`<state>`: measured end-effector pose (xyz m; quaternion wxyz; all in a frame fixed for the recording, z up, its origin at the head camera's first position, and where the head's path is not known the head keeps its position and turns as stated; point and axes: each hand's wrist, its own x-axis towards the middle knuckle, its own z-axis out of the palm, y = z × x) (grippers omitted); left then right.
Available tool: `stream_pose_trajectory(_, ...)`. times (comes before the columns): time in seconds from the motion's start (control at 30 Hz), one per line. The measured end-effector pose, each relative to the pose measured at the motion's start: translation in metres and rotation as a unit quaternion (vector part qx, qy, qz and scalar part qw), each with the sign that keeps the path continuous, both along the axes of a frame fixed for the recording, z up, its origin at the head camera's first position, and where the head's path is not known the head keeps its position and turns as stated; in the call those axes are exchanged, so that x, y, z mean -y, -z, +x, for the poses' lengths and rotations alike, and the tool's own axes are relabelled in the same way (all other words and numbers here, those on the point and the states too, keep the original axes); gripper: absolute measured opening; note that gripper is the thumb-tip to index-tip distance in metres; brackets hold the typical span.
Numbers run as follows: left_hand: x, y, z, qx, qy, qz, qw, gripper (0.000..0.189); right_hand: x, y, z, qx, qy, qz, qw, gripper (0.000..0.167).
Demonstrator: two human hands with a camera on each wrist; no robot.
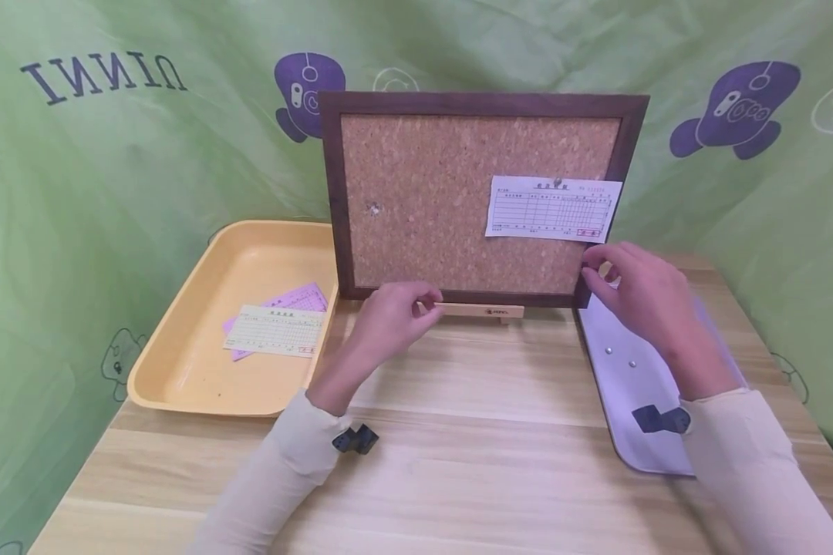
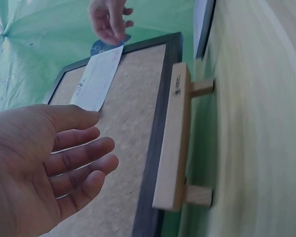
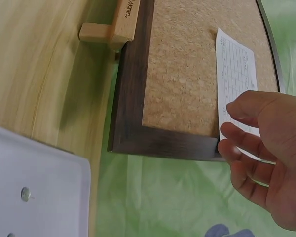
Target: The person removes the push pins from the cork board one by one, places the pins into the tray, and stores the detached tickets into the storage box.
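A cork board (image 1: 458, 200) in a dark wooden frame stands upright on a small wooden stand (image 1: 482, 311). One white printed slip (image 1: 551, 208) hangs at its right side from a pushpin (image 1: 558, 182), and another pin (image 1: 373, 208) sits in the cork at left. My left hand (image 1: 399, 312) hovers before the board's lower edge, fingers loosely bent around nothing, as the left wrist view shows. Close to the frame's lower right edge is my right hand (image 1: 642, 297), just below the slip. In the right wrist view its thumb and fingers are apart with nothing between them.
Left of the board, a yellow tray (image 1: 180, 354) holds a pale yellow slip (image 1: 274, 330) over a pink one (image 1: 312, 295). A white tray (image 1: 639, 432) on the right, under my right forearm, carries loose pushpins (image 1: 608, 351). Green printed cloth (image 1: 201, 154) hangs behind.
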<state>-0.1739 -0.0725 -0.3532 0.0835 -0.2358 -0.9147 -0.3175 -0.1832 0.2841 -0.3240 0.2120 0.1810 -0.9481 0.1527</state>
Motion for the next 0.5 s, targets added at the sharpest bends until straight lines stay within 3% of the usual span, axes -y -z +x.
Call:
stream_pose_trajectory(0.3,-0.020,0.007,-0.007,-0.016,0.007,0.057,0.9982,0.011,0.012,0.001,-0.009,-0.035,-0.004,-0.013,0.9993,0.015)
stream_pose_trajectory(0.5,-0.032,0.011,-0.019,-0.027,-0.016,0.108,0.9936,0.015,0.020,0.002,-0.018,-0.075,-0.016,-0.023,0.9968,0.013)
